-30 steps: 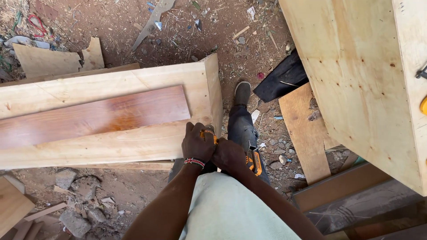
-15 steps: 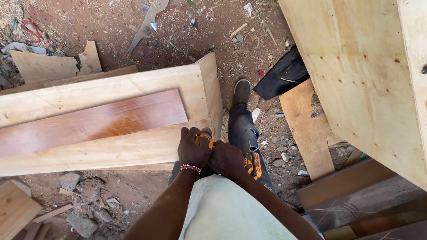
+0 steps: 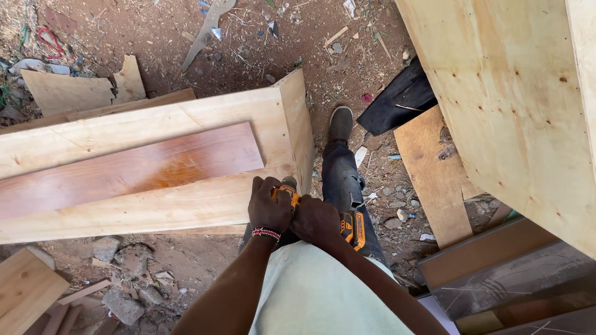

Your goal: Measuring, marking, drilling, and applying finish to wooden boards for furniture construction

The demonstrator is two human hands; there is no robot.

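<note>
An open plywood box (image 3: 186,118) lies on its side on the dirt, with a glossy reddish-brown panel (image 3: 130,167) inside it. My left hand (image 3: 268,206), with a beaded bracelet at the wrist, presses on top of an orange and black cordless drill (image 3: 351,226). My right hand (image 3: 315,220) grips the drill's handle. The drill's nose points at the near right corner of the box, at its lower pale board (image 3: 143,208). The bit is hidden under my hands. My leg and shoe (image 3: 340,124) stand just right of the box.
A large plywood sheet (image 3: 509,105) leans at the right. A brown board (image 3: 431,174) and a black strip (image 3: 397,99) lie on the ground. Stones (image 3: 124,304) and wood offcuts (image 3: 25,291) sit at the lower left, plywood scraps (image 3: 68,90) at the upper left.
The view has drifted slightly. My hands stay clasped on the drill at the same corner of the box, having crept a little to the right.
</note>
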